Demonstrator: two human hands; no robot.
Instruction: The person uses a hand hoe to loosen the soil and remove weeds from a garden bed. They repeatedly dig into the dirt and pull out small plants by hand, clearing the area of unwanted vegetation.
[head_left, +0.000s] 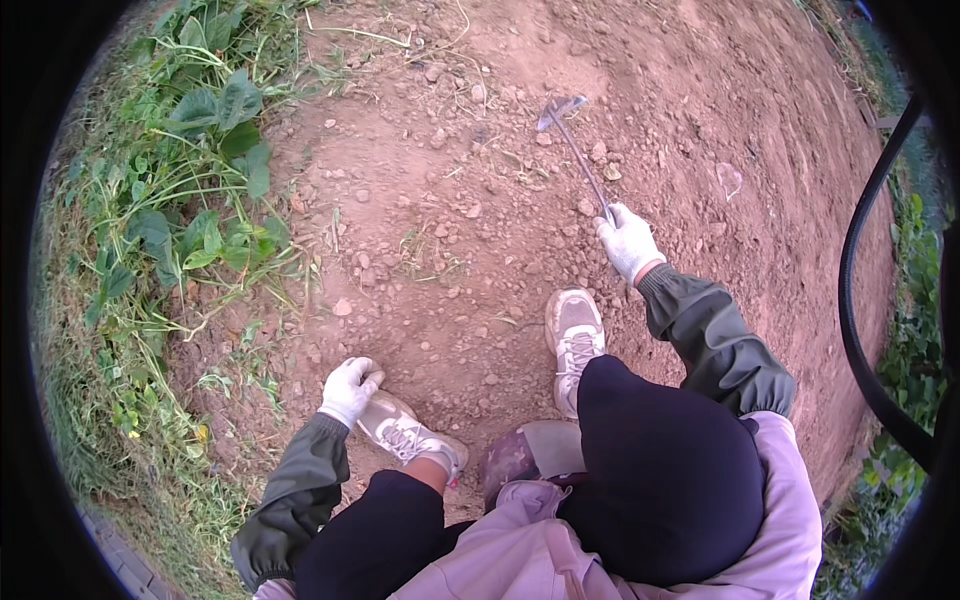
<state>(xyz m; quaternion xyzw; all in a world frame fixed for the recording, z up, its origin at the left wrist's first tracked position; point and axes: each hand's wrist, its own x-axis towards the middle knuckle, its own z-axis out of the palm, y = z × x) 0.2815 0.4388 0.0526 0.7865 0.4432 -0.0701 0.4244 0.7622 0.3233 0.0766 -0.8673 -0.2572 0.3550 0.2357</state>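
My right hand, in a white glove, grips the end of a thin-handled hand hoe. The hoe reaches forward over the reddish soil, its metal blade at or just above the loose clods; contact cannot be told. My left hand, also gloved in white, hangs above the toe of my left shoe with the fingers curled together; I see nothing between them. Beside the right knee, my right shoe rests flat on the soil.
Leafy green vines and cut grass border the soil on the left. Stones, dry stalks and a clear plastic-looking scrap lie on the ground. A black curved strap or cable crosses the right side, with more green plants beyond.
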